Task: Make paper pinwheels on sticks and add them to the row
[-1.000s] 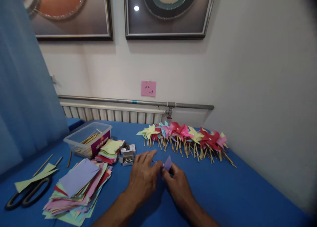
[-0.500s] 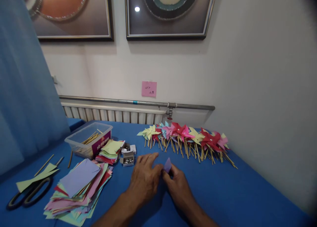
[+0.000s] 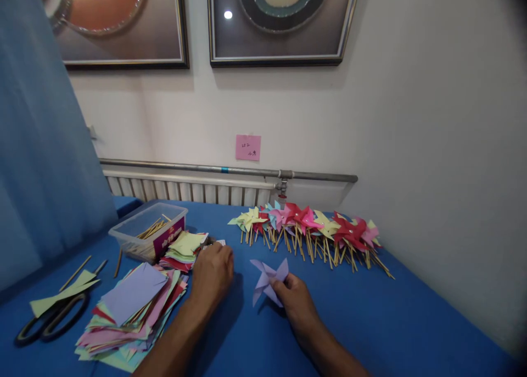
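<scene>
Between the thumb and fingers of my right hand (image 3: 297,303) is a purple paper pinwheel (image 3: 263,283). Its corners are folded in to the middle, where my thumb presses, and no stick shows on it. My left hand (image 3: 213,270) is over the small box of metal pins, which it covers. Its fingers are bent down and together, and their tips are hidden. Just behind that hand, part of a second small box (image 3: 212,242) shows. To the left of it lies a stack of small cut paper pieces (image 3: 185,246).
Finished pinwheels on sticks (image 3: 304,223) lie in a row at the back right. On the left are a plastic tub of sticks (image 3: 123,231), a pile of coloured paper squares (image 3: 132,294), and black-handled scissors (image 3: 61,322) under green paper strips (image 3: 61,297). A wall borders the right side.
My left hand has left the paper and moved left onto the pin box. The purple paper, mostly hidden before, now shows as a pinwheel shape in my right hand.
</scene>
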The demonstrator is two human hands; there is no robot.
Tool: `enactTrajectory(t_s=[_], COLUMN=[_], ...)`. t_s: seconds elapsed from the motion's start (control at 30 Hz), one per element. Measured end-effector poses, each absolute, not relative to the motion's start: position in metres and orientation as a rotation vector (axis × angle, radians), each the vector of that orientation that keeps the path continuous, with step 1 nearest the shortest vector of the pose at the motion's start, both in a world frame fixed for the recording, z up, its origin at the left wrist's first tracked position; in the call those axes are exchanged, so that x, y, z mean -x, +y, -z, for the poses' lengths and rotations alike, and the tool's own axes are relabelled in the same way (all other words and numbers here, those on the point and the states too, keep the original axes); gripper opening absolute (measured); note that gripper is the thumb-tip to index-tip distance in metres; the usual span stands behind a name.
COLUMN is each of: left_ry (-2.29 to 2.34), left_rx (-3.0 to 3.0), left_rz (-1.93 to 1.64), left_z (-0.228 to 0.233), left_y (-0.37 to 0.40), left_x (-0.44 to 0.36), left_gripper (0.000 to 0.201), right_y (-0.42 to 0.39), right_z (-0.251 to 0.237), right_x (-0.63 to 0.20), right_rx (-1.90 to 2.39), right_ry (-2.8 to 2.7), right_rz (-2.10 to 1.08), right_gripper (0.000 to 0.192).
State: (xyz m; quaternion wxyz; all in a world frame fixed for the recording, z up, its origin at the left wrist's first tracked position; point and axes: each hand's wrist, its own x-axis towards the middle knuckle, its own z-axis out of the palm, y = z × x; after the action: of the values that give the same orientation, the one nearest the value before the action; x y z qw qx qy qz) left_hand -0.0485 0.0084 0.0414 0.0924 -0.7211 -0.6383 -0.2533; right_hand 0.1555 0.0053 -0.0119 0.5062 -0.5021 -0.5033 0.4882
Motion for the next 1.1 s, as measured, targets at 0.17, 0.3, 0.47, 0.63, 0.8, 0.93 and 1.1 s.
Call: enactTrajectory(t_s=[0.17,0.3,0.47,0.63,0.8,0.93,1.1], left_ry=[-2.114,-2.195,-2.218,-2.265,-2.326,-2.344,-2.297], left_rx=[2.107,2.115,2.167,2.199,2.239,2.238,2.196], left_rz=[0.288,0.139,0.124,0.095,0.135,0.141,0.134], left_z=[-0.045,-0.039,-0.035,-0.032,-0.032,-0.033,-0.032], left_y=[0.023,0.027,0.032,0.036,0.037,0.038,0.039], left_x=[0.075,0.079,0.08,0.085,0.087,0.087,0.086], left_gripper=[0.036,0.04,0.035,0.029,0.027,0.03,0.035], right_y=[0.004,0.002,0.002,0.001,-0.001,0.001,0.004], right_z=[0.013,0.012,0.015,0.015,0.015,0.018,0.02], right_x=[-0.157,-0.157,-0.155,-0.154,-0.155,-0.155,-0.156], right_rx=[1.208,1.203,1.206,1.197,1.218,1.194,1.197], right_ry=[-1.149,-1.173,-1.198,-1.22,-1.247,-1.242,-1.235], right_rz=[-1.205,-1.185,-1.168,-1.16,-1.14,-1.138,-1.164], right_gripper=[0.04,0.041,0.037,0.033,0.03,0.033,0.04])
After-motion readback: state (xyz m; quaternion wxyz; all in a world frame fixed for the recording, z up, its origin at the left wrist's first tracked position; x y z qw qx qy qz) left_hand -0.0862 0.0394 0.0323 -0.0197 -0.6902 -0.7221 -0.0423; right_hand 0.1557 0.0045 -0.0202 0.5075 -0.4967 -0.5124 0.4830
